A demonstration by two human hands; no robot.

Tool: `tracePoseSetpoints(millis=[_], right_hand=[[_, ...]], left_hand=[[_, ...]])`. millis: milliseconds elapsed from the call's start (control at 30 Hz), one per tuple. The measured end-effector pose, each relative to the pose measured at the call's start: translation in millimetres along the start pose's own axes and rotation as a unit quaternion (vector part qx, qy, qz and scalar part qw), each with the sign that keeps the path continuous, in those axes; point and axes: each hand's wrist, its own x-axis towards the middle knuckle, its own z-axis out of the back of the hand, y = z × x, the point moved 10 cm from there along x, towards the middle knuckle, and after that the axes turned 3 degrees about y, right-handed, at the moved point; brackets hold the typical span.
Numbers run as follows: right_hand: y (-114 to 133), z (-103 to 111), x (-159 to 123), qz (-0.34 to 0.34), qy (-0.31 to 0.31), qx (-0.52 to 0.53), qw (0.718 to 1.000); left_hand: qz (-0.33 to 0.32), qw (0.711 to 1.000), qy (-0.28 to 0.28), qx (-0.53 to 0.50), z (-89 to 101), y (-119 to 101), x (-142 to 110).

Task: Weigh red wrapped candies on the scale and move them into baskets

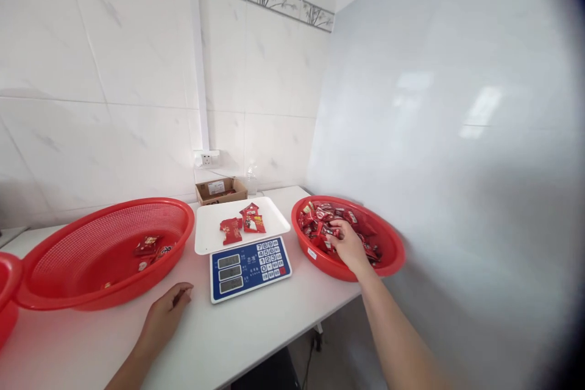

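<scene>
My right hand (348,244) reaches into the red plastic basket (393,256) on the right, which holds many small red wrapped snack packets (351,217). Its thumb and fingers close around one red snack packet (325,231) at the top of the pile. My left hand (169,308) rests on the white table, fingers curled, with nothing visible in them. Between the hands stands a digital scale (250,269) with a blue keypad panel. On its white weighing tray (208,225) lie several red packets (232,230). The numbers on its displays are too faint to read.
A large red basket (68,244) at the left has a few packets (147,245) at its bottom. Another red basket (7,283) is cut off at the left edge. Behind the scale are a cardboard box (222,190) and a clear bottle (251,178). Walls bound the table behind and right.
</scene>
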Motion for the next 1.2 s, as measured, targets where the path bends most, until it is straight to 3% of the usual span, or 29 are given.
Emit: tracePoseSetpoints(millis=[433, 967, 1200], right_hand=[[-0.5, 17.1, -7.9, -0.031, -0.066, 0.014, 0.997], [2.2, 15.0, -7.8, 0.005, -0.054, 0.056, 0.997], [-2.1, 18.1, -8.3, -0.031, -0.056, 0.033, 0.997]], left_hand=[[0.005, 1.000, -0.018, 0.016, 4.8, -1.2, -5.6], [0.023, 0.999, 0.001, 0.023, 0.3, 10.5, 0.7], [0.026, 0.999, 0.020, 0.001, -3.7, 8.2, -2.9]])
